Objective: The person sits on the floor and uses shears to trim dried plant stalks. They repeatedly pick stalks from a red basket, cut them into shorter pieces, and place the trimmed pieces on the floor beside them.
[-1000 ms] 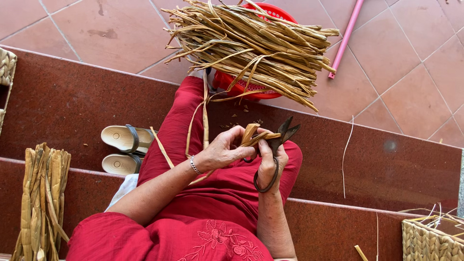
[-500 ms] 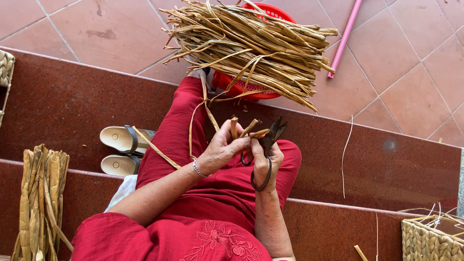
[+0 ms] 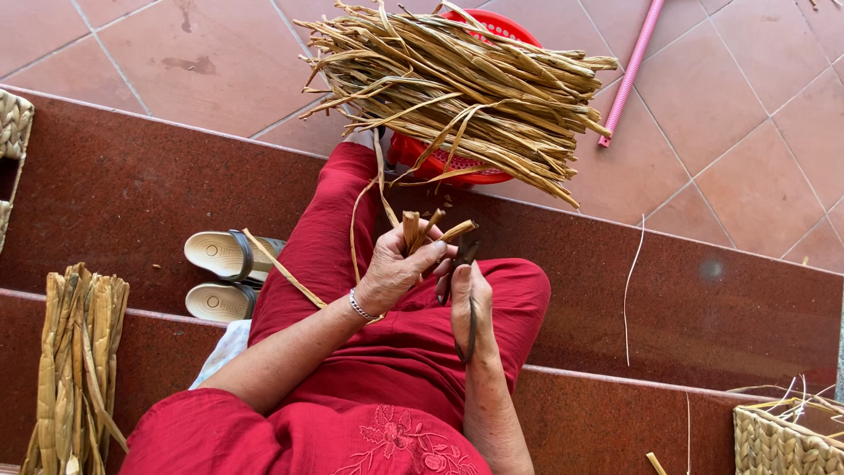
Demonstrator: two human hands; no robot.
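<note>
While my left hand (image 3: 397,268) grasps a small bunch of dried reed strips (image 3: 428,230) above my lap, its fingers clenched round the stems with the cut ends standing upward, my right hand (image 3: 468,299) holds dark scissors (image 3: 468,290), fingers closed on the handles, blades touching the bunch. I judge the step in hand to be trimming the strip ends. The next cut calls for level ends and blades set square across them. Compared with half a second earlier, the scissors stand more upright and closer to the strips. Behind my knees, the large strip pile (image 3: 457,84) rests on a red basket (image 3: 440,158).
</note>
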